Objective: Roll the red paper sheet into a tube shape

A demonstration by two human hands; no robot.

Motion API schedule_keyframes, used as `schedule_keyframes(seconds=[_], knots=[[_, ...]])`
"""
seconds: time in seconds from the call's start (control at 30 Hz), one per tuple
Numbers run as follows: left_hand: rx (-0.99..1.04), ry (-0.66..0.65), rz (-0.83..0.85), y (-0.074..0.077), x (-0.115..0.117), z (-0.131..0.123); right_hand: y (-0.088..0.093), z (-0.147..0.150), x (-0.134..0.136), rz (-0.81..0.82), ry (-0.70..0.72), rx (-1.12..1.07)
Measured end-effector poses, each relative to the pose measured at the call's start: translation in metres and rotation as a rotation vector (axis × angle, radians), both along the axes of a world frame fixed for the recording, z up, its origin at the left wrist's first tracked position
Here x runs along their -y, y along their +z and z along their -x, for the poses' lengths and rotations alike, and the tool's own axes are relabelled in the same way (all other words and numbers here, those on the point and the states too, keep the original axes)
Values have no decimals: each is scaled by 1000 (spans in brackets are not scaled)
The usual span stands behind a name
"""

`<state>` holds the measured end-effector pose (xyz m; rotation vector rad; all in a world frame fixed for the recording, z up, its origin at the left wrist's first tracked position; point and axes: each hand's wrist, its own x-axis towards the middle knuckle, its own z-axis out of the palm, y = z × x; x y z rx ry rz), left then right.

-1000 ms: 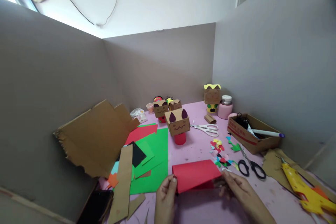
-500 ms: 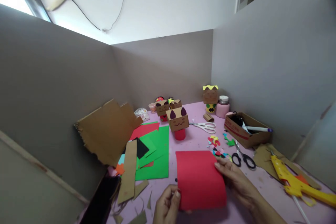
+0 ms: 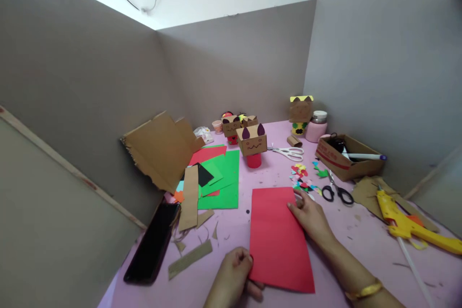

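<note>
A red sheet of paper (image 3: 277, 238) lies flat on the pink table (image 3: 361, 245) in front of me. My left hand (image 3: 236, 274) pinches its near left edge, fingers curled closed. My right hand (image 3: 310, 216) rests on the sheet's right edge with fingers stretched flat, pressing it down. Black-handled scissors (image 3: 337, 191) lie just beyond my right hand, next to several small coloured paper cut-outs (image 3: 303, 180).
Green and red sheets (image 3: 220, 180) and cardboard pieces (image 3: 162, 149) lie at the left, with a black phone (image 3: 153, 245) near the edge. Cardboard animal figures (image 3: 252, 142), white scissors (image 3: 290, 152), a pink jar (image 3: 317, 125), a cardboard box (image 3: 346, 161) and a yellow glue gun (image 3: 407, 224) surround the workspace.
The folded red paper has been opened out and laid flat on the table. My right hand moved onto its right edge; my left hand keeps the near edge. The camera tilted downward.
</note>
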<state>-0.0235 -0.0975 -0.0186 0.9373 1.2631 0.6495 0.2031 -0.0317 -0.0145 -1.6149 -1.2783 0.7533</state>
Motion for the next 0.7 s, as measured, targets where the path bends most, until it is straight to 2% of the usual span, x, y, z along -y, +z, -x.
schedule_keyframes(seconds=[0.07,0.13,0.23,0.3,0.47,0.7], knots=[[-18,-7,-7,4,1,-1,-1,2,2,-42,17,234],[-30,-7,-15,6,2,-2,-3,7,3,-78,122,414],[-36,-14,-8,8,2,-2,-7,15,4,-75,302,602],[-41,-26,10,9,1,-2,-9,18,4,-50,355,694],[-64,-53,24,11,-1,0,-5,19,5,-1,372,846],[-106,-77,-29,8,-3,-6,2,22,5,20,361,938]])
